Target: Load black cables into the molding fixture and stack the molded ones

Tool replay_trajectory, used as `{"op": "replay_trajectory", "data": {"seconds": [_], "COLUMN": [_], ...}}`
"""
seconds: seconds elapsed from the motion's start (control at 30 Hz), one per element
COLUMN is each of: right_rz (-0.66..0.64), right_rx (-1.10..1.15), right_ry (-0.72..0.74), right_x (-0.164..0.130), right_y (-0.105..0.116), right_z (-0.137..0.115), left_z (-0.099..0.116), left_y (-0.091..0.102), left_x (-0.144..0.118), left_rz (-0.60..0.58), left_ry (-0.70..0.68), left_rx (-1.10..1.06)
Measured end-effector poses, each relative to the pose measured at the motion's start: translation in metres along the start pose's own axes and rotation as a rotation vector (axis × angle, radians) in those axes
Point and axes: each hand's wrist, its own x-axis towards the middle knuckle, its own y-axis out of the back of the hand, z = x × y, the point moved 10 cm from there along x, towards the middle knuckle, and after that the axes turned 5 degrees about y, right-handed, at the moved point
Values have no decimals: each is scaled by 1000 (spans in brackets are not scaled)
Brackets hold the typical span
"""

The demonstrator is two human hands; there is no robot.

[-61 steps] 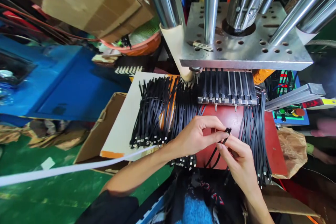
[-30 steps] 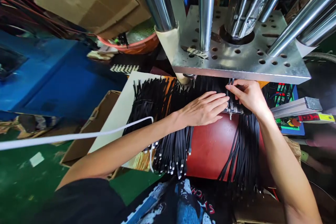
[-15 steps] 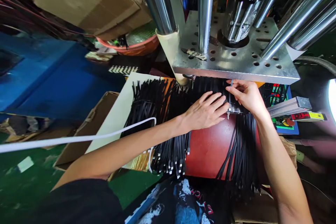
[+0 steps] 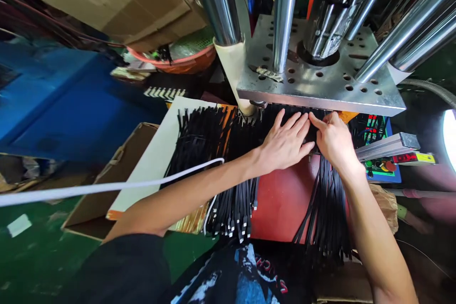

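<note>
Both hands are reaching in under the perforated steel plate (image 4: 320, 88) of the press. Left hand (image 4: 287, 145) is lying palm down with its fingers spread flat, pressing on the black cables (image 4: 281, 118) just below the plate's front edge. Right hand (image 4: 331, 140) is sitting just beside it, touching it at the fingertips, fingers drawn together and curled down onto the same row; whether it is pinching a single cable cannot be told, since the plate's shadow and the hand itself are hiding the spot.

Below the plate, a red pad (image 4: 285, 199) is lying bare between two bunches of cables: one loose bunch (image 4: 231, 209) is hanging down left of the pad, another (image 4: 326, 213) is trailing under the right wrist. Left of the plate, more cables are spreading over a white board (image 4: 156, 166), with an open cardboard box (image 4: 107, 190) beyond it. A white cord (image 4: 107, 185) is crossing the left forearm. Right of the plate, a control panel (image 4: 383, 171) with coloured buttons is showing. Chrome columns (image 4: 285, 14) are rising from the plate, blocking the view behind.
</note>
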Motion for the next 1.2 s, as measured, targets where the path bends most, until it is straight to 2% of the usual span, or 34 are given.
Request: {"op": "replay_trajectory", "data": {"seconds": [0.1,0.17,0.23,0.33,0.4,0.5,0.6,0.77,0.93,1.0,1.07,1.1,1.13,1.2], "right_rz": [-11,0,8,-29,-69,-102,-108,-95,-28,-36,-7,19,60,-2], "right_rx": [93,186,251,148,-11,-167,-203,-174,-93,-47,-18,-2,15,137], "right_ry": [-37,-25,14,50,23,-45,-75,-88,-64,-69,-97,-116,-147,-179], "right_x": [24,21,4,-21,-23,-1,25,45,76,74,49,27,-1,-62], "right_y": [-5,-1,6,11,8,3,-1,-7,-3,1,9,13,18,5], "right_z": [16,21,17,3,-3,-6,-4,4,21,21,6,-8,-25,-69], "left_z": [-11,-17,-21,-24,-24,-24,-23,-25,-35,-35,-30,-25,-19,-10], "left_y": [1,2,3,2,3,6,7,5,0,2,10,17,27,46], "left_x": [20,27,30,35,39,46,48,49,76,80,61,42,16,-48], "left_rz": [-2,19,34,16,-1,-4,-4,25,2,-10,1,21,50,89], "left_ry": [33,41,42,43,40,35,21,0,51,52,29,12,-14,-14], "left_rx": [-7,-6,-3,0,0,-4,-6,10,-33,-60,-76,-96,-145,-333]}}
